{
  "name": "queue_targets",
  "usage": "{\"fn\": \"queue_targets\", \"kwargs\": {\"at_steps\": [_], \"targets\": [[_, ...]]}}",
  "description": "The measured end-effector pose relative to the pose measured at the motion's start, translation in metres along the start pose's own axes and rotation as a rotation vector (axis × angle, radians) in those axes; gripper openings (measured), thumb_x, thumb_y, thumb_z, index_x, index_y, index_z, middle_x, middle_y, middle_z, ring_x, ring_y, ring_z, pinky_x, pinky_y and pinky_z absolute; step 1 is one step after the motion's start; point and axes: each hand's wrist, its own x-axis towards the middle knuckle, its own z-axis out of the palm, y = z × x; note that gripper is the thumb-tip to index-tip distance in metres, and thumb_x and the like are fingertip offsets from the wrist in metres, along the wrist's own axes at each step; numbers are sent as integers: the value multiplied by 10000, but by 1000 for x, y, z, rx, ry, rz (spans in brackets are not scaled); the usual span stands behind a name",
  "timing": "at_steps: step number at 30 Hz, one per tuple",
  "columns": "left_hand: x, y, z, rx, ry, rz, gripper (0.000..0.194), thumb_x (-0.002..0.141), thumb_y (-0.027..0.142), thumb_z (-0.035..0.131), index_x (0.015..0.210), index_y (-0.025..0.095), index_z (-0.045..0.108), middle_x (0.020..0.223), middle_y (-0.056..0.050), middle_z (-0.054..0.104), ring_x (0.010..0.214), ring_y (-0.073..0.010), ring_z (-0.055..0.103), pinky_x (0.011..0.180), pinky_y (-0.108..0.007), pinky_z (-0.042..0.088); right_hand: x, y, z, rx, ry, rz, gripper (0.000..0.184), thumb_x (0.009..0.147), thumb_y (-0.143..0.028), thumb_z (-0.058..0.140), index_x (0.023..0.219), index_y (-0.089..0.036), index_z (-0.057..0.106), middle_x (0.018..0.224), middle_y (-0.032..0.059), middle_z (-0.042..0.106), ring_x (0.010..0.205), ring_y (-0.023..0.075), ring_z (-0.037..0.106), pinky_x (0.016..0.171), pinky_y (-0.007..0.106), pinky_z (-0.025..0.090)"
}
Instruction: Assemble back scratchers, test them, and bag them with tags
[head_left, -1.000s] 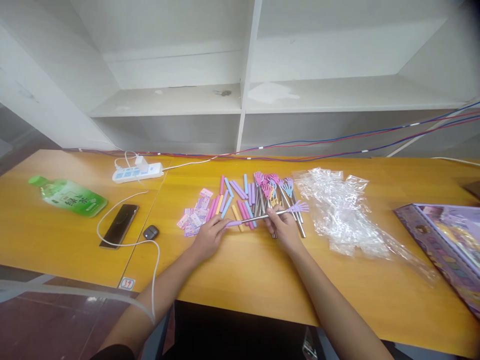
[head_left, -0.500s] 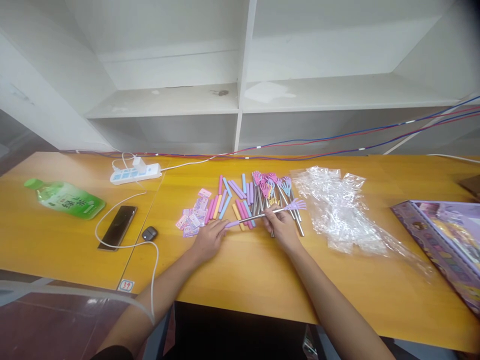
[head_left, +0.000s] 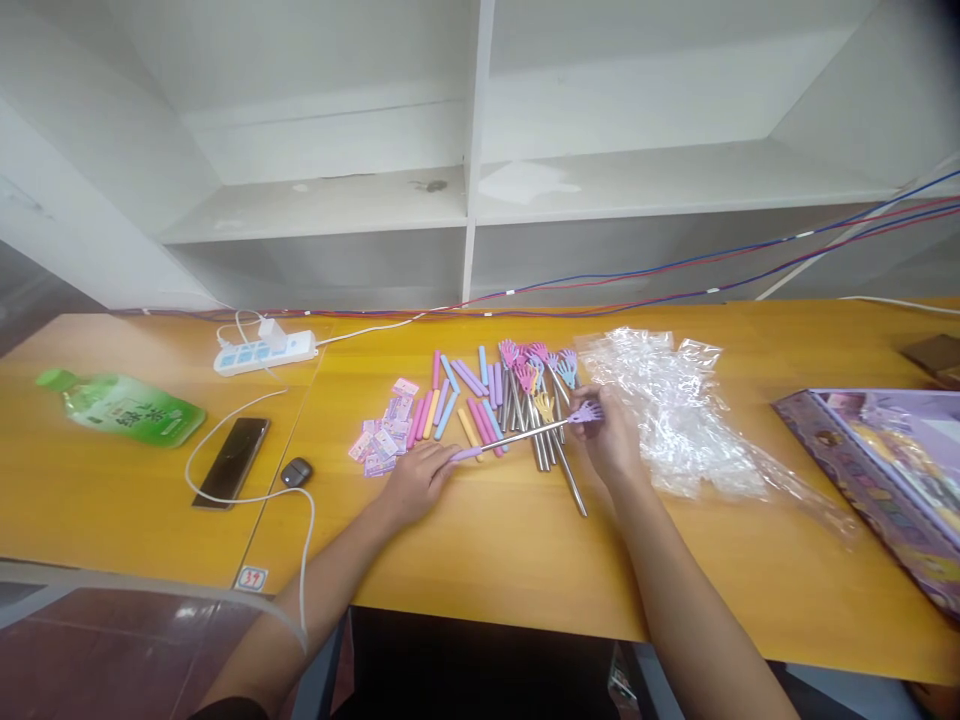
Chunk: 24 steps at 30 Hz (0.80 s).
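A telescopic back scratcher (head_left: 529, 433) with a purple handle, a metal rod and a purple hand-shaped head lies across between my hands. My left hand (head_left: 412, 482) is closed round its handle end. At the other end, the fingers of my right hand (head_left: 611, 440) are closed on the purple head. Just behind the rod is a pile of back scratchers (head_left: 536, 375) with pink, blue, yellow and purple heads and bare metal rods. Several coloured handle sleeves (head_left: 469, 378) lie left of that pile, next to small printed cards (head_left: 384, 435).
Clear plastic bags (head_left: 675, 420) are heaped right of the pile, with a purple printed box (head_left: 862, 480) beyond. On the left are a green bottle (head_left: 127, 408), a phone (head_left: 232, 462), a black earbud case (head_left: 297, 472), a white cable (head_left: 311, 530) and a power strip (head_left: 266, 352).
My right hand has moved from the rod out to the purple head. One bare-rod scratcher in the pile has shifted toward me. My left hand keeps its hold on the handle.
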Motion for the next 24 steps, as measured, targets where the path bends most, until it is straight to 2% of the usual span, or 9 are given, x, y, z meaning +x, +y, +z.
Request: {"fn": "queue_targets", "kwargs": {"at_steps": [6,11,18,24], "targets": [[-2,-2,1,24,18,24,330,1097,302,435,1285,179,677,1021,-116,758,953,-242,706,848,-400,586,0,9,-3,-176,6,-57,426,968,-604,602,780,-224,645,651,-7,571,523,128,487,477,263,395],[-2,-3,1,46,9,38,329,1096,307,445,1277,157,675,986,-121,762,906,-243,711,803,-394,592,-2,5,-4,-201,-22,-82,410,983,-574,615,765,-227,635,640,-17,547,543,128,492,515,266,394],[-1,-2,-2,25,-6,38,334,1097,285,436,1294,158,674,1063,-142,768,988,-252,731,859,-407,612,-5,-2,0,-258,-56,-106,441,972,-611,611,746,-233,615,642,-14,532,558,142,494,541,281,417],[-2,-2,-2,34,11,52,321,1093,274,457,1299,158,673,1060,-134,774,978,-241,739,856,-390,616,-7,-3,1,-300,-95,-121,426,1001,-561,586,741,-225,599,652,-19,532,587,137,495,587,272,422]]}}
